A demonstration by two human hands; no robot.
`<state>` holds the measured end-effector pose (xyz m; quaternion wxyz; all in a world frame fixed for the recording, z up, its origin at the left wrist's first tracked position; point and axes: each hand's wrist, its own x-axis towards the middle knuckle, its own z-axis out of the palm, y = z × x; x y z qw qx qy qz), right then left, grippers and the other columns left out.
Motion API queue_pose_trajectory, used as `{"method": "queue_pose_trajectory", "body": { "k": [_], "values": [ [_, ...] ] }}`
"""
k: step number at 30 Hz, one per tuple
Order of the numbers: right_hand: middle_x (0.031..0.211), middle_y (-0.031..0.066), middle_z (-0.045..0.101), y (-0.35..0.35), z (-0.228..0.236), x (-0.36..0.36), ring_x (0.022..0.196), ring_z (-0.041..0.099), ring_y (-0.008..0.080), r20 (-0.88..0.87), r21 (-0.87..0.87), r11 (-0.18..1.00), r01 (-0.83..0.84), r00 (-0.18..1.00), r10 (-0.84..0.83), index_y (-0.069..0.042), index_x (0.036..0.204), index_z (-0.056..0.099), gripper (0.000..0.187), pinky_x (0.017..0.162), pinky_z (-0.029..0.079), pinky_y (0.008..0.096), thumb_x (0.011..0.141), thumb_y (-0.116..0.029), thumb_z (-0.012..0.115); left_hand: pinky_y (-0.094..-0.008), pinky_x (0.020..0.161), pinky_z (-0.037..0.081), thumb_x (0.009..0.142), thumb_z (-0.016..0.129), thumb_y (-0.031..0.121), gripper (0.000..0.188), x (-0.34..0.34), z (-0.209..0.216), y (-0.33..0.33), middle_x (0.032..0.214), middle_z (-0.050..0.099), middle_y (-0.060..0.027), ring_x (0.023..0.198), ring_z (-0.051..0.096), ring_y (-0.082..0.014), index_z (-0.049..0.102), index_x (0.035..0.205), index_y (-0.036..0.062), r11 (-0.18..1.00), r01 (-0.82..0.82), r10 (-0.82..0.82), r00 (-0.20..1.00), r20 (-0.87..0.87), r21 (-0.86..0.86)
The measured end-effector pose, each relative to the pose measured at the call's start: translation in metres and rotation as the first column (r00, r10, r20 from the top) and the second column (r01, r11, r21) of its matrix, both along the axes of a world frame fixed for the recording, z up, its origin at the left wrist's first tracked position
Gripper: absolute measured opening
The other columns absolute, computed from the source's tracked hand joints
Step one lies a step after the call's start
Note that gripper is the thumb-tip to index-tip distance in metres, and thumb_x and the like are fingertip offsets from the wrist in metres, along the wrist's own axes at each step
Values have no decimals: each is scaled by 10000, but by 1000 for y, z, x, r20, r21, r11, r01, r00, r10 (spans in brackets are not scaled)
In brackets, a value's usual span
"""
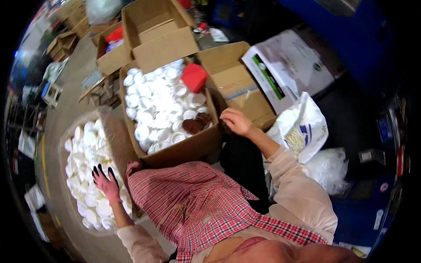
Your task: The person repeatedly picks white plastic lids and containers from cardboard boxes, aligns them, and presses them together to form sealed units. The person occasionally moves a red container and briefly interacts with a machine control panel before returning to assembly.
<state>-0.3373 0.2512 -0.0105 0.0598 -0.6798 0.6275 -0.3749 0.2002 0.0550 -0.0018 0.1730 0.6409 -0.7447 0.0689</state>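
My left hand [106, 183], in a pink glove with dark fingertips, lies spread over white round plastic caps [90, 138] in a plastic-lined box on the left. It grips nothing that I can see. My bare right hand [237, 121] rests by the near right corner of the middle cardboard box [182, 148], close to my dark-clad leg. Its fingers are loosely bent, with nothing visible in them. More white caps [160, 103] fill the middle box. A red block-shaped thing [194, 78] and several brown pieces [196, 124] lie on top of them.
Open cardboard boxes [160, 26] stand beyond, another [237, 79] to the right beside a white carton [287, 65]. A white sack [313, 127] holding pale pieces and a clear plastic bag [329, 168] lie near my right arm. A blue machine [351, 35] rises at far right.
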Motion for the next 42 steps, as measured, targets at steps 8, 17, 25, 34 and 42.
{"method": "queue_pose_trajectory", "body": {
  "k": [8,17,25,34,42],
  "values": [
    [909,48,631,53,-40,18,893,567,269,-155,102,991,80,986,-64,-77,870,638,98,758,449,389,825,-163,638,-602,1090,233,696,651,187,525,-123,-11,73,1245,512,-235,1230,412,-441,537,1166,-16,410,866,-864,469,-181,286],
    [855,54,564,48,-54,-8,871,516,257,-85,282,953,108,993,-87,-68,863,623,118,749,417,373,901,-172,582,-570,1033,276,671,658,230,505,-311,-17,10,1173,535,-216,1139,455,-424,570,1111,-2,-275,830,-885,-22,-465,486],
    [978,95,580,67,-35,4,983,523,286,-317,739,633,230,948,25,-60,978,621,186,820,437,393,904,-214,547,-548,988,290,694,646,238,481,-404,120,-11,1146,545,-204,1101,468,-404,573,1108,6,-335,779,-817,40,-575,530],
    [1177,210,587,192,536,-101,1062,574,388,-311,-403,138,905,6,-950,4,1154,547,292,887,482,443,872,-71,561,-522,939,306,719,632,247,454,-458,281,-1,1115,557,-190,1058,484,-381,576,1105,14,-363,717,-797,92,-597,595],
    [1462,191,371,251,790,-151,663,656,298,-383,-640,-118,759,-449,-807,1,1093,463,316,512,522,360,866,-149,624,-500,894,320,742,620,255,432,-482,338,24,1088,567,-177,1020,498,-361,579,1102,21,-366,664,-801,133,-584,652]
  ]
}}
